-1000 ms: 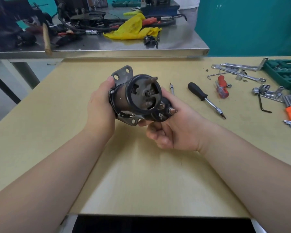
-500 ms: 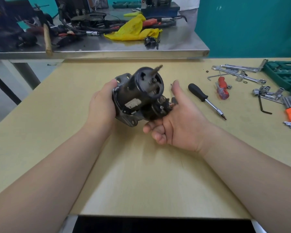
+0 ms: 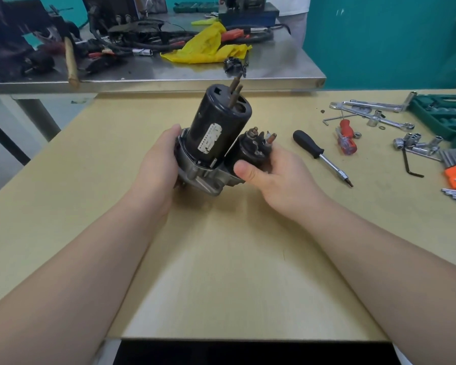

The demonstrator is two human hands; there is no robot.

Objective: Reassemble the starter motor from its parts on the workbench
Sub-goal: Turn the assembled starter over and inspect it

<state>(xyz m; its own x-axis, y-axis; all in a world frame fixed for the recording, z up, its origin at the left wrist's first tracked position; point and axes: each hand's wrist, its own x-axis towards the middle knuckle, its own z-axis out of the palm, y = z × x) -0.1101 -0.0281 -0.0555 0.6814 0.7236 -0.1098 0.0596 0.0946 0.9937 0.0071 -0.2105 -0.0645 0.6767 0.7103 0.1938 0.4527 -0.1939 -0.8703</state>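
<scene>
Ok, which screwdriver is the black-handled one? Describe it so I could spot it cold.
Start at the light wooden workbench and look just right of the right hand holding the starter motor. The black-handled screwdriver lies there alone, its tip pointing toward the near right. The red-handled screwdriver beyond it is shorter, and the other tools are bare metal.

You're in a mechanical workshop: pale wooden workbench (image 3: 221, 272) strewn at right with a black-handled screwdriver (image 3: 317, 152), loose sockets (image 3: 416, 144), wrenches (image 3: 371, 106) and a green socket-set case (image 3: 444, 111); steel table (image 3: 169, 75) behind it piled with cables (image 3: 132, 46), a yellow rag (image 3: 206, 47); teal walls (image 3: 379, 35)
</scene>
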